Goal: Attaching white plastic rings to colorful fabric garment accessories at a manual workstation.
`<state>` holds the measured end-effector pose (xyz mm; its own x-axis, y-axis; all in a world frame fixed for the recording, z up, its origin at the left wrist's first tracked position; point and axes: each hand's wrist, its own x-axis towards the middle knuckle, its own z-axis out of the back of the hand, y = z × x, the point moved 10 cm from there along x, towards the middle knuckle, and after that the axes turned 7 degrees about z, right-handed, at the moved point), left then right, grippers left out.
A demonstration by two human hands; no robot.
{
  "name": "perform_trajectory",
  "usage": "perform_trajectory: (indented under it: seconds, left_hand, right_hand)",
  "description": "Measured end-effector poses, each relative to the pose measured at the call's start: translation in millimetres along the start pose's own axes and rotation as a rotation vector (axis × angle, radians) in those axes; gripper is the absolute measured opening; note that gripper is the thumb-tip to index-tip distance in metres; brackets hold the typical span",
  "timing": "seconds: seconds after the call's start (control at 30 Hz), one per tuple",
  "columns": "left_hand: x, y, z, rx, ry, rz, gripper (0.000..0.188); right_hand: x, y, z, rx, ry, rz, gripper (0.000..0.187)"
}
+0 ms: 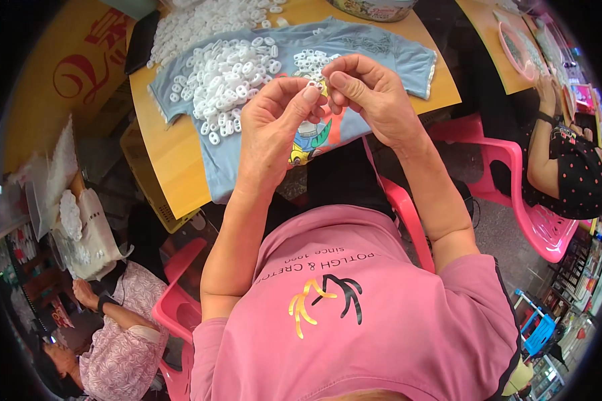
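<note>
Over the near part of a blue-grey shirt (214,170) spread on the table, my two hands meet fingertip to fingertip. My left hand (274,123) is closed in a pinch, thumb against forefinger, with a small white plastic piece (314,85) just showing at the tips. Pinched too, my right hand (374,97) touches the same spot; its fingers hide whatever lies between them. Left of my hands is a big heap of white oval two-hole plastic pieces (231,80). A smaller group of white pieces (312,63) lies just beyond my fingertips.
More white pieces (201,27) cover the far left of the yellow table (160,160). A round tin (374,9) stands at the far edge. Pink chairs (515,174) flank me; one person (124,327) sits left, another (558,160) right. A yellow crate (147,180) is below the table's left edge.
</note>
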<state>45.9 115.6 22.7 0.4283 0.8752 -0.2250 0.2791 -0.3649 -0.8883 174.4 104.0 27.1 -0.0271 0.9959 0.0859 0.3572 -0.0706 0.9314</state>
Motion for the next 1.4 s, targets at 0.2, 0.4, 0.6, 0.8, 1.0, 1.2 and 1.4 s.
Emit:
perform_trajectory:
  seconds: [0.2,0.4,0.6,0.8,1.0,1.2,1.4]
  left_hand:
    - [-3,-3,4,0.138,-0.040,-0.026,0.021]
    - [-7,-9,3,0.218,-0.038,-0.101,0.021]
    - [-9,-11,0,0.237,-0.039,-0.095,0.022]
    - [-10,-12,1,0.263,-0.051,-0.105,0.023]
    - [-11,-16,0,0.325,-0.065,-0.150,0.022]
    - [-13,-21,-3,0.431,-0.091,-0.197,0.018]
    - [-16,-24,-3,0.457,-0.093,-0.224,0.014]
  right_hand:
    - [0,13,1,-0.182,0.004,0.086,0.028]
    - [-1,19,-12,-0.226,0.056,0.110,0.033]
    - [-2,20,-12,-0.219,0.066,0.117,0.035]
    - [-3,24,-15,-0.220,0.074,0.128,0.036]
    - [-2,27,-16,-0.271,0.066,0.166,0.033]
    - [-2,29,-17,-0.292,0.100,0.185,0.037]
    - [-3,39,-22,-0.402,0.151,0.211,0.038]
